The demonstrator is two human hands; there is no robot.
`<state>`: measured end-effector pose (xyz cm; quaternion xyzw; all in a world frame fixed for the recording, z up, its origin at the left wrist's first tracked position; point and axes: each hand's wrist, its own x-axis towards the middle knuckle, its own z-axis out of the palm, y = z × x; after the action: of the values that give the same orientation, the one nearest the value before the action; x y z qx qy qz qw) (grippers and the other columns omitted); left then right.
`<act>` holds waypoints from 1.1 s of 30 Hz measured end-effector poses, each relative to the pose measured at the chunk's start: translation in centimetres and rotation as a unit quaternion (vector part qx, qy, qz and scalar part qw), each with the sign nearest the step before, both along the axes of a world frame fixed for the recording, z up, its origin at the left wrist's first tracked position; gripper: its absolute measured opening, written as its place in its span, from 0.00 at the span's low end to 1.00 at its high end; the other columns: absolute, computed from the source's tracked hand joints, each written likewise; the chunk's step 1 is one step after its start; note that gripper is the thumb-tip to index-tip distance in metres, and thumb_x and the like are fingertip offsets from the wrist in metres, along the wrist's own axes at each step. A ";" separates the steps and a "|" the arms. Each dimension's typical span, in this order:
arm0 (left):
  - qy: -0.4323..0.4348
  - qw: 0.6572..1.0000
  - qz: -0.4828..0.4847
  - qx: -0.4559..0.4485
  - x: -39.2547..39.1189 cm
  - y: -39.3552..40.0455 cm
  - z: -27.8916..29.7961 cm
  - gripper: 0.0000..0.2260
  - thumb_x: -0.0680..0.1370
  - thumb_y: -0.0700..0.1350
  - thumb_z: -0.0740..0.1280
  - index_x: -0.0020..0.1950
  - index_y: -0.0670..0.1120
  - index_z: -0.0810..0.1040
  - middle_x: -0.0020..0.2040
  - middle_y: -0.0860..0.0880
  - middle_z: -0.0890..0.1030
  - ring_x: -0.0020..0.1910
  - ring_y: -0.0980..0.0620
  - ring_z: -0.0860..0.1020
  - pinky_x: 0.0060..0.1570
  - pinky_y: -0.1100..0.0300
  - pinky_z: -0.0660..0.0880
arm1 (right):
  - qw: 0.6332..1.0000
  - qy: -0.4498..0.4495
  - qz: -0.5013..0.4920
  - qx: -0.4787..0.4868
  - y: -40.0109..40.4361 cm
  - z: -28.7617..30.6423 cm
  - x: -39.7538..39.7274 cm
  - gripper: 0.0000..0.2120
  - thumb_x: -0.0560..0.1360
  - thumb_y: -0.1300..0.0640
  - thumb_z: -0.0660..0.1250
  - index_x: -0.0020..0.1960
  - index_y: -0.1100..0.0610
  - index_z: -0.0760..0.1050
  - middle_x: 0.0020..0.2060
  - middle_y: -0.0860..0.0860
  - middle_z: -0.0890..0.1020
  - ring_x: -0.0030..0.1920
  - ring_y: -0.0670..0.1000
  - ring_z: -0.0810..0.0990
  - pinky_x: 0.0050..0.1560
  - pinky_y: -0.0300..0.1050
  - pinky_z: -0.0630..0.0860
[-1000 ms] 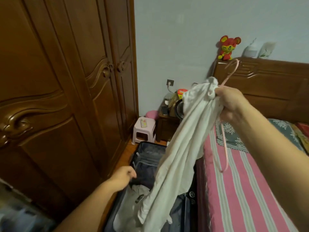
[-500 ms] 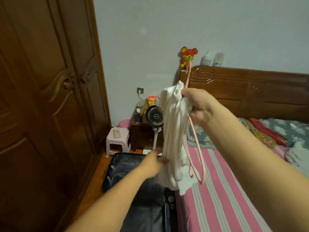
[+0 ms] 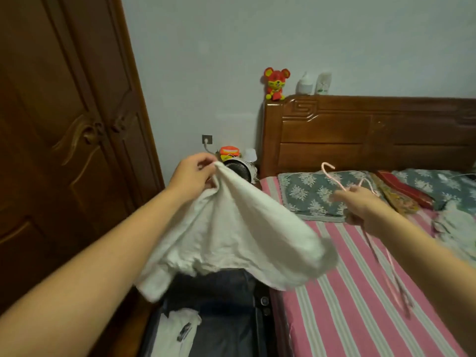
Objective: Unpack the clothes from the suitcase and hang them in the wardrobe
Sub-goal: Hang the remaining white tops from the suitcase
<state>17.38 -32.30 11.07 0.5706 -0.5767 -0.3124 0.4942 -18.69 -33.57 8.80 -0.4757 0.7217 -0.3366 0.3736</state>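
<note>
Fingers of the left hand [image 3: 192, 173] pinch the white garment [image 3: 231, 233]; right-hand fingers [image 3: 360, 204] grip the pink hanger [image 3: 328, 167].

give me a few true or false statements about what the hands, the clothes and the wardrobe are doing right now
1. The left hand holds the white garment. True.
2. The right hand holds the pink hanger. True.
3. The garment is already on the hanger. False: the two are apart, one in each hand.
4. The wardrobe doors stand open. False: they are closed.
5. The suitcase lies open on the bed. False: it lies open on the floor beside the bed.
</note>
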 end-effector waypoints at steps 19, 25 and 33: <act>0.247 0.964 0.088 0.050 12.4 13.8 1.2 0.06 0.82 0.36 0.63 0.50 0.44 0.76 0.42 0.48 0.81 0.58 0.45 0.83 0.57 0.52 0.81 | 0.876 -0.162 0.396 0.224 3.9 -16.5 25.9 0.15 0.69 0.56 0.76 0.48 0.53 0.72 0.44 0.55 0.81 0.41 0.52 0.80 0.41 0.49 0.81; 0.229 0.962 0.120 0.085 14.4 15.4 0.6 0.02 0.79 0.39 0.68 0.49 0.45 0.80 0.44 0.47 0.80 0.53 0.47 0.83 0.59 0.51 0.80 | 0.721 -0.501 0.318 0.358 7.0 -16.7 28.9 0.15 0.77 0.76 0.60 0.37 0.61 0.70 0.31 0.59 0.81 0.27 0.51 0.80 0.29 0.43 0.80; -0.027 0.960 -0.010 0.278 24.5 21.1 0.5 0.03 0.77 0.42 0.73 0.45 0.44 0.81 0.49 0.43 0.84 0.51 0.45 0.83 0.52 0.53 0.79 | 0.806 -0.525 0.219 0.163 0.1 -6.8 28.9 0.20 0.73 0.82 0.54 0.38 0.57 0.65 0.30 0.54 0.75 0.28 0.48 0.76 0.26 0.42 0.77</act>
<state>41.91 -11.17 11.61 0.6882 -0.4860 -0.4496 0.2966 10.22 -33.50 2.04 -0.3039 0.3362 -0.3221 0.8312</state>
